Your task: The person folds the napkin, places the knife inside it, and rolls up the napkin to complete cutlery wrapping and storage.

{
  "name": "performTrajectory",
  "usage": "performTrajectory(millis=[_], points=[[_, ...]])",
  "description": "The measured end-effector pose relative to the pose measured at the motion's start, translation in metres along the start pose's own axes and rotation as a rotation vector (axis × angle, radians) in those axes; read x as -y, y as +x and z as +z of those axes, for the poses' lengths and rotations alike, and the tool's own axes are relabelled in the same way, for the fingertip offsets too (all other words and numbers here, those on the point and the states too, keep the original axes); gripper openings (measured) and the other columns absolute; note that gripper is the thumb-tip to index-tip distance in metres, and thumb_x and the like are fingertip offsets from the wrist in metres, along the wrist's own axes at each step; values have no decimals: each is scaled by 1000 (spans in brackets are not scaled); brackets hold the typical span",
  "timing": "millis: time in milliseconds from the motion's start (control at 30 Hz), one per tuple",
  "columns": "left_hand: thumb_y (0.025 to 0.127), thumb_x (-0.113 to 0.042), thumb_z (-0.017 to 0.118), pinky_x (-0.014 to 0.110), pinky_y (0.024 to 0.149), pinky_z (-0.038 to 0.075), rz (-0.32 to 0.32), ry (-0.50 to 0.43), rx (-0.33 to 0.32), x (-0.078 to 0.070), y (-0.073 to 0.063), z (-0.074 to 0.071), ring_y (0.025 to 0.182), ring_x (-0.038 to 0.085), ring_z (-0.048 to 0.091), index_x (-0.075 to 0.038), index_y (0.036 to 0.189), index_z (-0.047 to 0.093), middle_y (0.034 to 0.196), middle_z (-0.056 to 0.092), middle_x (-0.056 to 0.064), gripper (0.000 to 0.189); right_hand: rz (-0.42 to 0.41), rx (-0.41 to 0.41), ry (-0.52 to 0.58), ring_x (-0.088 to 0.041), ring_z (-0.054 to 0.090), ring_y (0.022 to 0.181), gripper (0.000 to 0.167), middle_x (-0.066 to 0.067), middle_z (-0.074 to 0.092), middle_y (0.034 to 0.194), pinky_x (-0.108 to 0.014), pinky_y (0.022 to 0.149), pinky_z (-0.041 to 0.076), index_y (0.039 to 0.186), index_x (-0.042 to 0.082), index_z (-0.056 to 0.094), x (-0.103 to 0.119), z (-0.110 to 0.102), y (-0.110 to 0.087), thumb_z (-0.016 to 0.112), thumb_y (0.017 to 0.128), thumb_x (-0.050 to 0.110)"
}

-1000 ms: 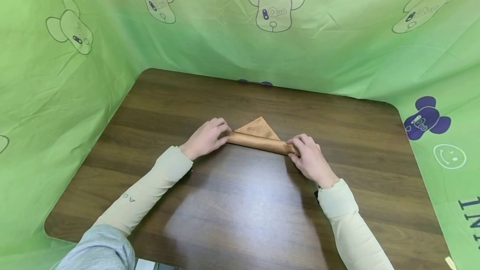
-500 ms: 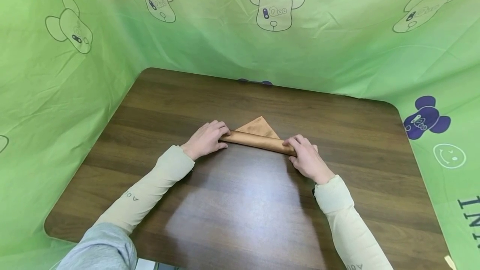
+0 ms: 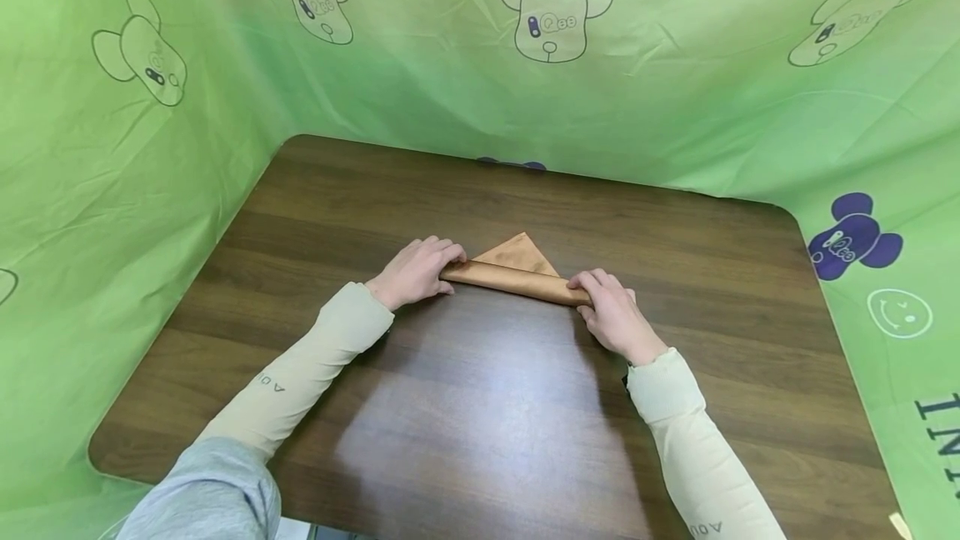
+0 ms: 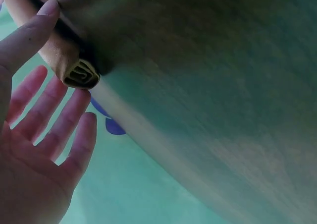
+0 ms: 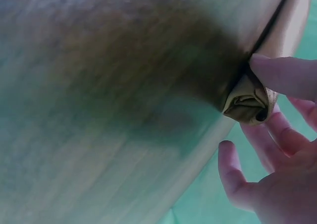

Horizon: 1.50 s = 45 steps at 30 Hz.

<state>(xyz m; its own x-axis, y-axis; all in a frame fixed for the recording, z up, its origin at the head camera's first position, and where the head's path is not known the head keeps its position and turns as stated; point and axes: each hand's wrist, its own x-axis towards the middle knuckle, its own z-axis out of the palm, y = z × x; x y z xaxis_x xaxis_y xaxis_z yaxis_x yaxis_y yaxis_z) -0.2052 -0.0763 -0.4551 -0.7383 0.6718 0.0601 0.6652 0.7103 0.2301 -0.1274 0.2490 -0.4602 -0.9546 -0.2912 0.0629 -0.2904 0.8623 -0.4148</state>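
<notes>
A copper-coloured satiny cloth (image 3: 517, 279) lies mid-table, rolled into a tube, with a flat triangular corner (image 3: 520, 254) pointing away behind it. At the tube's left end, my left hand (image 3: 416, 271) rests its fairly straight fingers on the far side, the thumb on the near side. In the left wrist view the spiral end of the cloth roll (image 4: 81, 75) shows between thumb and fingertips. My right hand (image 3: 617, 317) holds the other end, thumb in front and fingers behind. Folded layers show in that cloth end (image 5: 246, 105) in the right wrist view.
The brown wood-grain table (image 3: 480, 407) has rounded corners. Green fabric (image 3: 420, 90) printed with bear-like heads hangs behind it and along both sides. A small pale object (image 3: 900, 526) sits at the right edge, and a white item (image 3: 292, 529) shows below the front edge.
My right hand has shifted slightly left along the roll. My left fingers lifted a little off its end and now lie slightly farther over it. The triangular corner keeps about the same shape.
</notes>
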Motion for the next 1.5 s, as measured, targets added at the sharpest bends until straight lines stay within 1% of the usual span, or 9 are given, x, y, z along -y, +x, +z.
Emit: performTrajectory(millis=[167,333,500,667,900,1000,1133,1267,1500], points=[[81,-13,77,39,81,47,-3,14,-11,1,1,1,99,24,59,-13,111,61,108,66,2,35,-15,-12,-8,-37,55,110,33,-13,60,115,-53,78,39,114,9,57,-1,-1,-1,63,84,-3],[82,-11,71,38,81,42,-32,-11,-11,2,1,1,97,22,58,-15,112,61,107,66,1,32,-13,-16,-5,-35,57,108,27,-12,61,114,-53,80,39,115,10,57,0,-2,-3,59,89,1],[82,-13,68,41,85,41,-94,-117,-6,6,2,3,97,21,59,-16,120,58,102,66,-2,40,13,-12,-1,-34,59,106,24,-12,61,113,-53,80,36,117,11,56,0,-3,-3,53,94,3],[82,-14,67,40,85,48,-127,-237,-18,10,2,2,92,20,63,-16,125,53,99,68,1,45,48,-18,9,-33,60,105,25,-13,62,110,-52,79,34,119,10,56,-1,-2,-1,49,95,3],[86,-12,64,36,83,50,-137,-384,-11,14,2,1,90,18,63,-14,111,58,98,68,4,25,94,-25,47,-33,61,105,27,-15,62,109,-53,77,36,119,7,56,-2,1,2,48,94,0],[87,-13,64,35,81,48,-167,-437,10,14,4,0,88,18,61,-14,104,59,95,66,4,18,106,-34,79,-35,61,105,27,-17,63,109,-54,78,39,118,5,55,-4,3,4,46,94,0],[89,-13,62,34,80,46,-231,-503,58,14,7,0,87,19,59,-13,103,61,95,66,6,15,114,-64,115,-38,60,104,28,-21,62,109,-57,83,44,116,1,55,-5,4,7,44,91,-2],[90,-13,60,35,82,45,-288,-522,85,14,9,-1,90,21,59,-12,106,63,98,67,8,16,133,-95,146,-39,57,100,27,-23,57,109,-54,86,46,114,-1,54,-7,5,9,45,89,-2],[90,-16,63,40,91,45,-297,-487,68,13,12,-5,101,25,60,-8,108,69,100,70,10,20,188,-123,161,-37,53,100,17,-22,54,105,-51,88,43,105,2,56,-6,6,10,49,89,-2]])
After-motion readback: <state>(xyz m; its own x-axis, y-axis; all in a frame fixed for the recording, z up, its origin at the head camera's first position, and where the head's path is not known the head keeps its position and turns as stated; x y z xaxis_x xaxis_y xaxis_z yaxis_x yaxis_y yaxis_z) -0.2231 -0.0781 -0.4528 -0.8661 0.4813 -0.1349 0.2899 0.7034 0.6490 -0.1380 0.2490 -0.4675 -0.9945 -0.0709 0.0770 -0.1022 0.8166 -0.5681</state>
